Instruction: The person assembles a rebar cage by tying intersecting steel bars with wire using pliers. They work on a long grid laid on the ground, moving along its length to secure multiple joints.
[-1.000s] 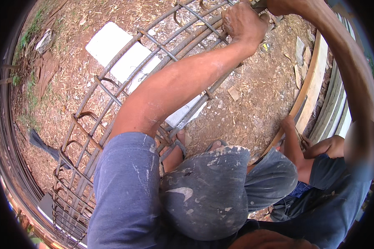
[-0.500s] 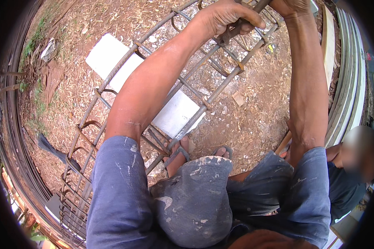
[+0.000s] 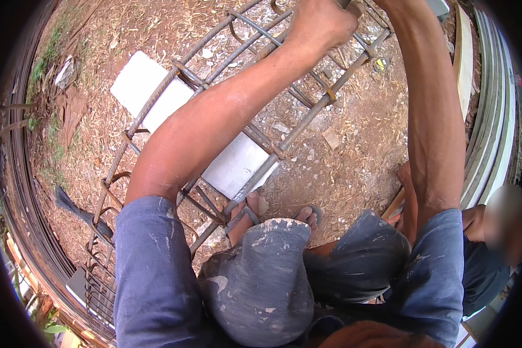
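Observation:
A long cage of steel reinforcing bars (image 3: pixel 307 119), with bent wire stirrups along it, slants from the lower left to the top of the view. My left hand (image 3: pixel 326 24) is over its far part, fingers wrapped round a dark steel bar that shows at the top of the fist. My right arm reaches up to the top edge, where my right hand (image 3: pixel 393 3) is nearly all cut off. Its fingers and anything in them are hidden. Two white blocks, one at the left (image 3: pixel 142 87) and one nearer (image 3: pixel 238 165), lie beneath the cage.
Long bars (image 3: pixel 23 174) lie along the left rim. Light planks (image 3: pixel 490 116) are stacked at the right. Another person (image 3: pixel 487 272) sits at the lower right. A small yellow and black object (image 3: pixel 380 64) lies on the dirt. My sandalled feet are beside the cage.
My left hand has turned and closed; its thumb was stretched out before. It has moved slightly upward, and my right hand has risen mostly out of view.

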{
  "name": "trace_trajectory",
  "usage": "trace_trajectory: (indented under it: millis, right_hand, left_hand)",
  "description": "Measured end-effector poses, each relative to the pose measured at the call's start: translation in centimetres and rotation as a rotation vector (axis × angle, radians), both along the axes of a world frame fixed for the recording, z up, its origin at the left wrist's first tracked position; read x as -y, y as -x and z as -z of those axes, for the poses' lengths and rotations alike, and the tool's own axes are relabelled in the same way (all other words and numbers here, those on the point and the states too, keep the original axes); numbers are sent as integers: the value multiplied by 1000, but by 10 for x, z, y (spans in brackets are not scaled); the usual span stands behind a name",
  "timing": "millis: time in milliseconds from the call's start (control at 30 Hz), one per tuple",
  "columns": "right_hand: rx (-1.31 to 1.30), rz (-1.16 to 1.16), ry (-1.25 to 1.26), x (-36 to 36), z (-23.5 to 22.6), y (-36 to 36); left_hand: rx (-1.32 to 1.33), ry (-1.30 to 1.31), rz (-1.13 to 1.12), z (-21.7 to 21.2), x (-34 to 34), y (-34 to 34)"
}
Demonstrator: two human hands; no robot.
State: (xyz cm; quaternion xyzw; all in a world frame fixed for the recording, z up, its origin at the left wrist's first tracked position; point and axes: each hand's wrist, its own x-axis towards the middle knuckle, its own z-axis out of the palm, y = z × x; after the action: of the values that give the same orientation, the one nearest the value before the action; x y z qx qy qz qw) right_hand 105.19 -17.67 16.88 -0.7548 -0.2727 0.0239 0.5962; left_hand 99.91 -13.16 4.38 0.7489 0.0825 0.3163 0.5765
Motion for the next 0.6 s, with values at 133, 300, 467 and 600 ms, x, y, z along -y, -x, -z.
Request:
trace_trajectory:
  millis: [133, 300, 467, 600]
  right_hand:
    - [-66, -308, -137, 10, -9, 19]
    - [-233, -535, -317, -1, -6, 33]
    - [-133, -849, -274, 7, 3, 13]
    - [-69, -946, -372, 92, 25, 28]
  left_hand:
    - [-148, 623, 892, -1, -53, 15]
    - [-90, 782, 1029, 2, -50, 17]
    - [-78, 634, 887, -10, -41, 40]
    - [-105, 164, 721, -13, -11, 47]
